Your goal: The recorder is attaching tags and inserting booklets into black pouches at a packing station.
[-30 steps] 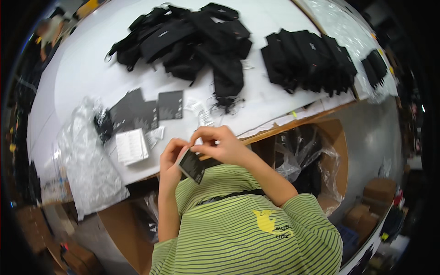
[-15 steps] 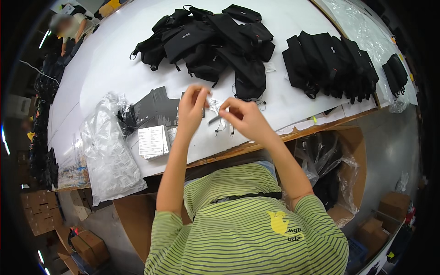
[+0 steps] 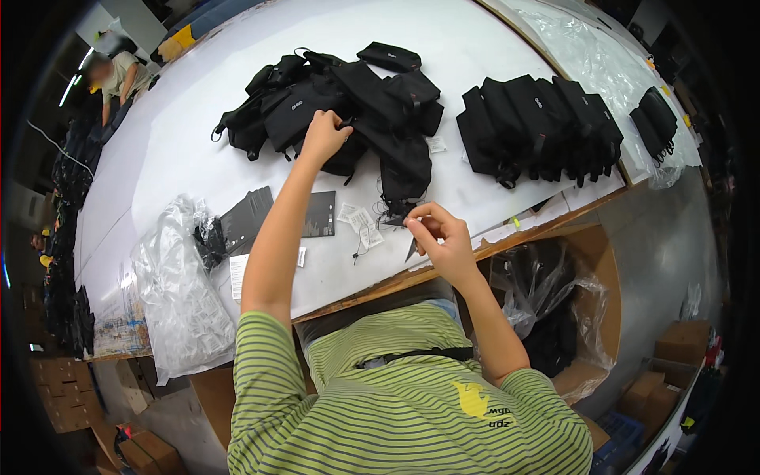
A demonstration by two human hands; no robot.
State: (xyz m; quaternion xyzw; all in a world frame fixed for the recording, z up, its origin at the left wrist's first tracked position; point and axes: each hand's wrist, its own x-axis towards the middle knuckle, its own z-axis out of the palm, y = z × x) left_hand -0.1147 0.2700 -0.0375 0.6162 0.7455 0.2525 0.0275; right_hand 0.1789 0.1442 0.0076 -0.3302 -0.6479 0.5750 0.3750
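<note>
Since half a second ago, both hands are no longer working together near the small packets: the left hand (image 3: 323, 136) is now reaching far out over the white surface (image 3: 182, 150) and closing its fingers on the loose heap of black bags (image 3: 340, 99), gripping one of them at the near edge of the pile. The right hand (image 3: 440, 237) is drawing back toward the surface's front edge, its fingers pinched narrow around a small dark card (image 3: 413, 248) that is hanging down just below them; how firmly it is holding the card is hard to tell.

Between the two arms, small white packets (image 3: 358, 224) with a thin cord are lying on the surface, just beside a flat dark card sleeve (image 3: 319, 214) and more dark cards (image 3: 247, 215) fanning out to the left. Crumpled clear plastic bags (image 3: 176, 293) are spilling over the left front edge. Well apart to the right, a neat row of black bags (image 3: 538, 127) is standing side by side. Below the front edge, a cardboard box lined with clear plastic (image 3: 554, 301) is sitting open beside the person's green striped shirt (image 3: 412, 412).
</note>
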